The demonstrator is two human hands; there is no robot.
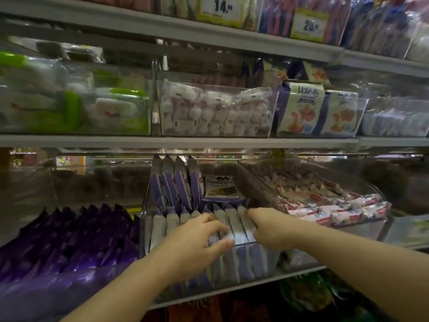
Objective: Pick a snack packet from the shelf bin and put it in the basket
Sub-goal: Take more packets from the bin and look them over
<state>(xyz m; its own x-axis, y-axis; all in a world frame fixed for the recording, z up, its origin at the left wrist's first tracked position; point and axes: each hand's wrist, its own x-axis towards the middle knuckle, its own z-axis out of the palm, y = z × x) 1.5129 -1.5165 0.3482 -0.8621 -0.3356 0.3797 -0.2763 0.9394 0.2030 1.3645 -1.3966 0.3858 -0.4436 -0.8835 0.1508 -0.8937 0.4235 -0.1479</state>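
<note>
Centre, lower shelf: snack packets (234, 226), violet sides with pale grey-white tops, standing in a clear bin (267, 259). Behind them lies one flat packet (220, 187), white with a green vegetable picture. Lower left: foil packets (69, 238), deep glossy purple throughout. Lower right: small wrappers (336, 205), white with red bands and touches of blue. Middle shelf, left: packs (76, 108), lime green and white. Middle shelf, centre: bagged pieces (209, 112), white flecked with pink. Middle shelf, right: packets (306, 108), cream fronts, purple edges, orange curled motif. Top: price tags (218, 8), yellow border, white panel, black figures. Shelf edges (185, 141), flat grey.
</note>
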